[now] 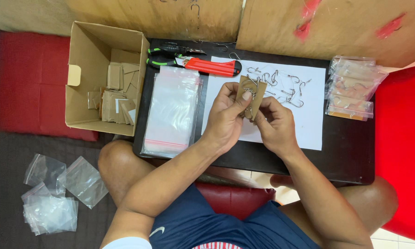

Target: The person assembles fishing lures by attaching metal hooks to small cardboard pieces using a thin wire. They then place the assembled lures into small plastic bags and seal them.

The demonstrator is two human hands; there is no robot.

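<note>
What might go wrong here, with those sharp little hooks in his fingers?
The hook points could prick the left hand or right hand pressing them onto the small cardboard card. The loose fish hooks on the white paper look tangled and could snag. The red utility knife lies near.

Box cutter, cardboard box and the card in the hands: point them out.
Box cutter [212, 67], head view, on its red body.
Cardboard box [84, 54], head view, on its inner left wall.
Card [258, 94], head view, on its brown face, right of the thumb.

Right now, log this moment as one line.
left hand: holds card | right hand: on card | hooks: on paper | bags: left of paper
</note>
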